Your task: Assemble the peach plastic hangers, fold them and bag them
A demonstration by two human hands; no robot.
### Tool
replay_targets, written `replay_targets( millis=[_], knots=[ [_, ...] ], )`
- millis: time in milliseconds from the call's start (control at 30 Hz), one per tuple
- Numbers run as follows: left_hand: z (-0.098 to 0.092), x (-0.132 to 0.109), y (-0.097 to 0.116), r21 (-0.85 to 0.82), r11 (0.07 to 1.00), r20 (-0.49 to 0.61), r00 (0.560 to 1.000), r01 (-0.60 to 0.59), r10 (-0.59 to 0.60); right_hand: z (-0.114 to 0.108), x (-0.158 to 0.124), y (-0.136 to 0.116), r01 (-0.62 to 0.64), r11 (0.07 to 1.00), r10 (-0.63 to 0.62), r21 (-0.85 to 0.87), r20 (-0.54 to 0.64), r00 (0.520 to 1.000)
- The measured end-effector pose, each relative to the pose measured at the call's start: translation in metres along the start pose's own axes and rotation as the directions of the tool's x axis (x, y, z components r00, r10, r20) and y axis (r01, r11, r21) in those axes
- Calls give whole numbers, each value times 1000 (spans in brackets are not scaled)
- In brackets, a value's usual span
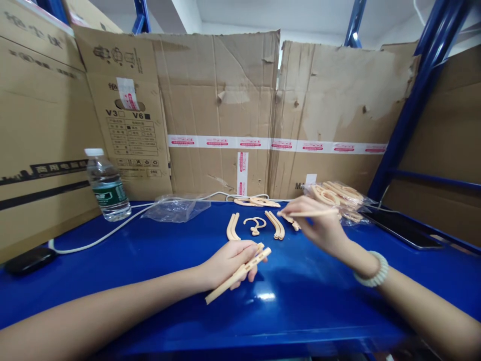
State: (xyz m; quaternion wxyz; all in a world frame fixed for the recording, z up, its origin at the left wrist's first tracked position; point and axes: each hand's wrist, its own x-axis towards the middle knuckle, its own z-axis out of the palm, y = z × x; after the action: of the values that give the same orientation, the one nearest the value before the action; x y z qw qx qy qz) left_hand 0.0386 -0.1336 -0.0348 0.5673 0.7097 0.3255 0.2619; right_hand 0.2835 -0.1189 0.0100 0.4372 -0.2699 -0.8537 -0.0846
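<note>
My left hand is closed around beige plastic strips, slotted near their upper end, low over the blue table. To the right, my right hand pinches another beige strip held nearly level. Between and beyond the hands lie a pair of curved beige pieces, some beige hooks and a second curved pair. More small beige pieces lie partly behind my right hand.
Beige hanger shapes lie at the back, with bagged beige pieces to their right. A water bottle, clear plastic wrap, a white cable, a black object and a phone surround the area. Cardboard stands behind.
</note>
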Motion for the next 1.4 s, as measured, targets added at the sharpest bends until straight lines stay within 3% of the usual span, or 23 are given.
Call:
replay_targets(
  millis=[67, 133, 167, 233, 433, 567, 733, 867, 933, 1033, 1067, 1100, 1133, 1167, 1233, 1300, 1400],
  knots=[
    [-2, 4, -3, -191, 981, 60, 998, 39, -28, -14, 7, 19, -204, 976, 204, -72, -8, 979],
    [-3, 6, -3, -303, 953, 60, 998, 26, -8, -24, 10, 40, -446, 883, 462, -145, 102, 881],
    [-4, 6, -2, -340, 940, 43, 999, 20, -5, -27, 9, 50, -503, 847, 528, -171, 161, 834],
    [-4, 5, 2, -400, 916, -6, 1000, 18, -22, -29, 5, 66, -573, 791, 611, -214, 246, 752],
    [-3, 4, 10, -468, 882, -88, 991, 52, -105, -8, -12, 90, -660, 676, 735, -327, 359, 575],
    [-8, 8, 4, -512, 859, -77, 994, 23, -72, 2, -17, 99, -616, 663, 748, -426, 359, 557],
    [-12, 11, -6, -593, 805, -54, 998, 1, -41, 7, -20, 100, -509, 679, 725, -529, 374, 579],
    [-12, 11, -5, -624, 782, -72, 995, 6, -65, 5, -17, 87, -447, 655, 718, -610, 318, 619],
    [-12, 10, -3, -624, 781, -88, 992, 16, -90, 5, -11, 72, -415, 679, 680, -605, 306, 667],
    [-11, 10, 0, -617, 787, -113, 986, 24, -119, 8, -3, 34, -310, 827, 488, -469, 327, 809],
    [-11, 11, 1, -617, 787, -126, 985, 19, -122, 10, -1, 18, -209, 921, 309, -329, 291, 905],
    [-10, 11, 1, -617, 787, -142, 982, 10, -124, 13, 0, 1, -71, 977, 121, -199, 257, 959],
    [-9, 11, 2, -613, 790, -161, 979, 1, -126, 16, 0, -16, 85, 991, -59, -105, 227, 972],
    [-8, 11, 2, -605, 796, -179, 976, -6, -129, 19, -1, -31, 219, 974, -199, -53, 248, 948],
    [-7, 10, 4, -594, 805, -203, 969, -8, -140, 26, -5, -57, 410, 912, -389, 13, 347, 853],
    [-6, 10, 6, -598, 801, -208, 967, -5, -150, 32, -9, -70, 515, 857, -479, 26, 412, 775],
    [-6, 9, 9, -620, 784, -212, 961, 6, -176, 38, -13, -71, 532, 846, -489, 35, 451, 747]
  ],
)
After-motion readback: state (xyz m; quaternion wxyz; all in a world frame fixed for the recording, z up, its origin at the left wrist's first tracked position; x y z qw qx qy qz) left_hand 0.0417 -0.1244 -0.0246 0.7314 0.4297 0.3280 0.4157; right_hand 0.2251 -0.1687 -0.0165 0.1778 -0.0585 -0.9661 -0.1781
